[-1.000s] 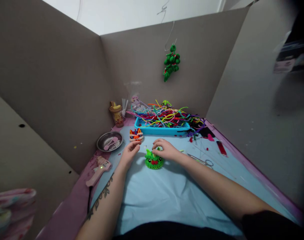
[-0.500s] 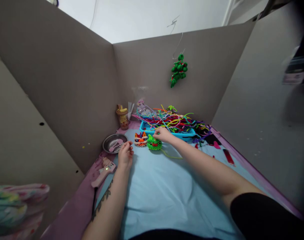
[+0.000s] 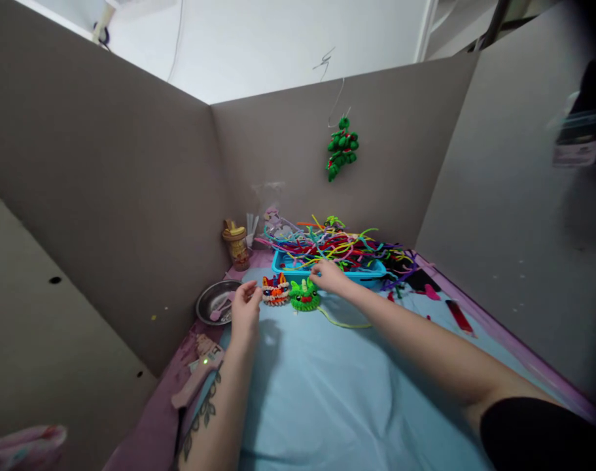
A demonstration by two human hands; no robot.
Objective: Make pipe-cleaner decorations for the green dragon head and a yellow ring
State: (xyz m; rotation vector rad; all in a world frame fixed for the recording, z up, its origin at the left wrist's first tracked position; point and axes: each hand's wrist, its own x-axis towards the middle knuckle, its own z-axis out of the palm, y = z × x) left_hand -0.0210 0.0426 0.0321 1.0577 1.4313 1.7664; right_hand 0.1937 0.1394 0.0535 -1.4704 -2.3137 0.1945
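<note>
A green pipe-cleaner animal head [image 3: 305,299] with eyes, a red mouth and a pale horn sits upright on the light blue cloth [image 3: 322,386]. My right hand [image 3: 331,276] reaches over from the right, its fingers pinched at the head's right ear. Beside it on the left stands an orange, cream and red pipe-cleaner head [image 3: 276,292]. My left hand [image 3: 245,313] hovers left of that one, holding nothing, with thumb and fingers loosely apart. A yellow-green pipe cleaner [image 3: 344,324] trails rightward from the green head.
Behind is a blue basket [image 3: 280,263] heaped with coloured pipe cleaners. On the left are a metal bowl [image 3: 203,305], a pink glue gun [image 3: 195,381] with a lit green light, and a cup [image 3: 237,247]. A green ornament [image 3: 343,152] hangs on the back partition.
My right hand has shifted from the green head's top to its right ear. My left hand's fingers have spread a little. The camera view has tilted up slightly.
</note>
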